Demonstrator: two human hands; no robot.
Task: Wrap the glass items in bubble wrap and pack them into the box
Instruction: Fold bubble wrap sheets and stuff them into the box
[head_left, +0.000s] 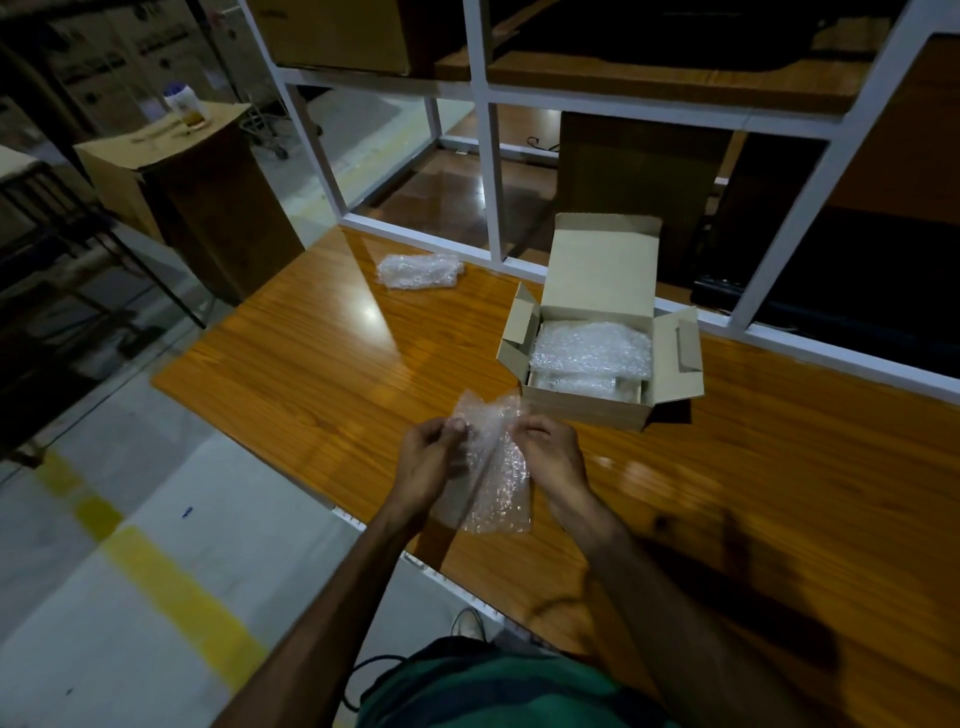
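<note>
A clear sheet of bubble wrap (496, 473) hangs between my two hands above the near edge of the wooden table (311, 374). My left hand (423, 462) pinches its upper left edge and my right hand (550, 457) pinches its upper right edge. Just beyond them stands an open cardboard box (592, 408) with its lid and side flaps up. Bubble-wrapped bundles (589, 353) lie inside the box. Another bubble-wrapped bundle (420, 270) rests on the far left part of the table. I cannot tell whether the sheet in my hands holds anything.
A white-framed glass partition (488, 176) runs along the table's far edge. A tall cardboard box (208, 208) with a bottle (182, 104) on top stands on the floor to the left. Yellow floor tape (171, 587) runs along the grey floor at the lower left.
</note>
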